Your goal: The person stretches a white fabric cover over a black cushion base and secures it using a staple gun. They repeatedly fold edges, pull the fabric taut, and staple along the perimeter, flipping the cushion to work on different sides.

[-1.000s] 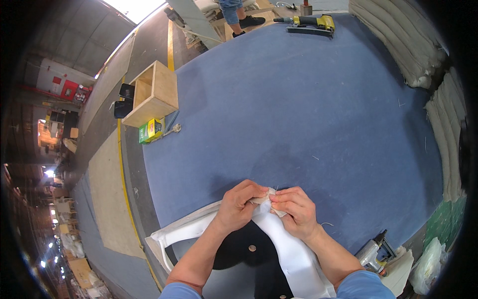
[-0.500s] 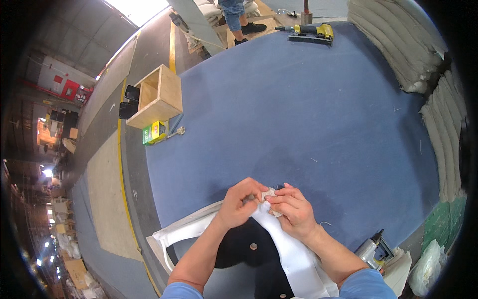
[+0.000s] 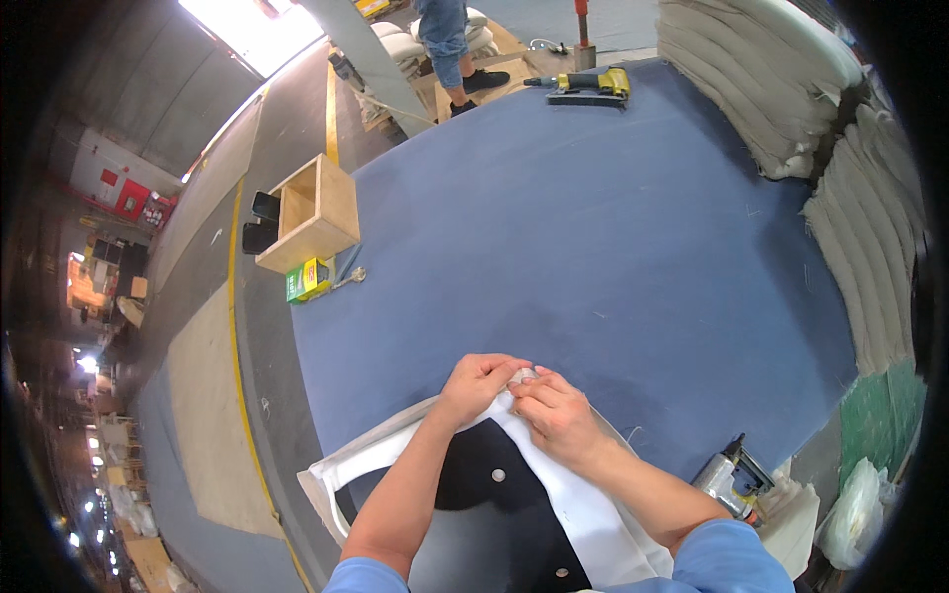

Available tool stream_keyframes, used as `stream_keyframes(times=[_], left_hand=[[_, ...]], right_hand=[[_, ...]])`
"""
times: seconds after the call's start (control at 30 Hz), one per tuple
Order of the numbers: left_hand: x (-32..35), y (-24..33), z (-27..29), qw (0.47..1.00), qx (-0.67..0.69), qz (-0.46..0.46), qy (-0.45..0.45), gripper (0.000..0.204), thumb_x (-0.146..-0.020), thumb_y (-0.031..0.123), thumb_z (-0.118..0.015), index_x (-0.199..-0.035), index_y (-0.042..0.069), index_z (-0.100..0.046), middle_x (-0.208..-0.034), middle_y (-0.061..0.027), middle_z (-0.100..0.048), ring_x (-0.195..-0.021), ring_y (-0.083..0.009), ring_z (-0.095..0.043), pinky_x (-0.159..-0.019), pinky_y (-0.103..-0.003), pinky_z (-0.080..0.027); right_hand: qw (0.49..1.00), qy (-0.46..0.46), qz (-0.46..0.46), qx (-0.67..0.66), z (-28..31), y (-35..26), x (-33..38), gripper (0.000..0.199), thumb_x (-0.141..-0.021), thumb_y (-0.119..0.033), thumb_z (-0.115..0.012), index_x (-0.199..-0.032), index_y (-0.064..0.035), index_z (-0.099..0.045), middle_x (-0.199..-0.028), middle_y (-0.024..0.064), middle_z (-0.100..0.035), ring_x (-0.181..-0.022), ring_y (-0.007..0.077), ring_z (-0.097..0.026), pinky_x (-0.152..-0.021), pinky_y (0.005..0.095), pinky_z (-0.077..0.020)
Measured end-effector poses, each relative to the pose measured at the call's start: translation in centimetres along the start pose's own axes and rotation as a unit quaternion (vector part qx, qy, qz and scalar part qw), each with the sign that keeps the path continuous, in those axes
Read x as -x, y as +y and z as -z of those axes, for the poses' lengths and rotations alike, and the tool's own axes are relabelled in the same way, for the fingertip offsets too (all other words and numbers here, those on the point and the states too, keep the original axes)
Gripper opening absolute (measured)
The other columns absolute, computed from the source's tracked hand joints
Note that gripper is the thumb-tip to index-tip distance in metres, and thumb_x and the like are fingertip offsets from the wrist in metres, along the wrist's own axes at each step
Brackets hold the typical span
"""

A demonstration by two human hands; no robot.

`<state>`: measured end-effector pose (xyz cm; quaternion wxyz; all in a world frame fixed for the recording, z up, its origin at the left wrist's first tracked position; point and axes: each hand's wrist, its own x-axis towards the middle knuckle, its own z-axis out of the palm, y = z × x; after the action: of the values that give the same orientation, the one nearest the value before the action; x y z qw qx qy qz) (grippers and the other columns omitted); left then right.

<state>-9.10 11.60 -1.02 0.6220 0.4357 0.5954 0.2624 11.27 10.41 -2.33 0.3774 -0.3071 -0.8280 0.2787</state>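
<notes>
A black panel [image 3: 465, 474] with round holes lies at the table's near edge, bordered by white padding [image 3: 554, 484] and a beige-grey fabric cover [image 3: 381, 429]. At the panel's far corner my left hand [image 3: 479, 388] pinches the folded fabric, fingers bent. Close beside it, my right hand [image 3: 556, 413] presses and grips the same corner with curled fingers. The fingertips partly hide the fold. To the right of my right forearm lies a silver staple gun [image 3: 727, 484].
Blue cloth covers the table [image 3: 583, 217]. A yellow-black staple gun [image 3: 598, 87] lies at the far edge. At left are a wooden box [image 3: 331, 212] and a green-yellow carton [image 3: 306, 282]. Stacked grey padded covers [image 3: 751, 89] line the right. A person's leg [image 3: 445, 44] shows beyond.
Both hands have drawn closer together at the corner, the right shifting left. The fabric flap that stuck up between them is now folded down. The view has shifted slightly.
</notes>
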Motion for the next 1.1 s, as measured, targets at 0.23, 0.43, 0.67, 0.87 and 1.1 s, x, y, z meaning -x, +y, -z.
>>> stream_keyframes(times=[0.23,0.43,0.67,0.87,1.1], left_hand=[[-0.6,0.5,-0.4,0.999,0.044,0.009,-0.017,0.024,-0.106,0.017,-0.065,-0.113,-0.002,-0.078,-0.119,-0.0086,-0.078,-0.104,-0.0136,-0.069,-0.094,-0.031,-0.055],[-0.9,-0.9,0.7,0.998,0.067,-0.007,-0.017,0.015,-0.102,0.013,-0.070,-0.106,0.001,-0.077,-0.116,-0.0101,-0.078,-0.101,-0.0139,-0.069,-0.092,-0.030,-0.055],[-1.2,1.0,-0.5,0.997,0.027,0.029,-0.059,0.030,-0.105,0.019,-0.067,-0.128,0.000,-0.075,-0.116,-0.0080,-0.077,-0.106,-0.0145,-0.068,-0.098,-0.031,-0.052],[0.1,1.6,0.1,0.992,-0.100,0.002,-0.074,0.037,-0.108,0.021,-0.062,-0.139,0.001,-0.071,-0.127,-0.0078,-0.074,-0.118,-0.0158,-0.064,-0.106,-0.032,-0.049],[0.9,2.2,0.8,0.984,-0.156,-0.034,-0.077,0.043,-0.105,0.036,-0.066,-0.142,0.014,-0.071,-0.142,-0.0148,-0.068,-0.135,-0.0286,-0.060,-0.117,-0.041,-0.042]], right_hand=[[0.998,0.054,0.008,0.000,-0.8,-0.2,0.2,0.016,-0.079,0.003,-0.070,-0.092,-0.0045,-0.067,-0.110,0.0105,-0.074,-0.107,0.0303,-0.069,-0.095,0.0429,-0.0581],[0.998,0.069,-0.001,0.007,-2.4,-0.8,0.6,0.008,-0.079,-0.004,-0.067,-0.087,-0.0023,-0.065,-0.108,0.0143,-0.072,-0.104,0.0324,-0.067,-0.094,0.0439,-0.0570],[0.992,0.056,-0.007,0.117,-1.1,-2.9,1.3,0.021,-0.080,-0.002,-0.068,-0.100,0.0049,-0.071,-0.127,0.0213,-0.070,-0.122,0.0361,-0.066,-0.105,0.0449,-0.0546],[0.992,-0.008,-0.113,-0.047,7.4,-3.6,6.5,0.044,-0.083,0.004,-0.068,-0.126,-0.0020,-0.069,-0.131,0.0198,-0.070,-0.126,0.0367,-0.064,-0.110,0.0497,-0.0501],[0.866,-0.107,-0.426,0.241,23.0,-6.1,23.2,0.032,-0.075,0.006,-0.068,-0.101,-0.0003,-0.051,-0.116,0.0243,-0.058,-0.111,0.0462,-0.057,-0.093,0.0534,-0.0473]])
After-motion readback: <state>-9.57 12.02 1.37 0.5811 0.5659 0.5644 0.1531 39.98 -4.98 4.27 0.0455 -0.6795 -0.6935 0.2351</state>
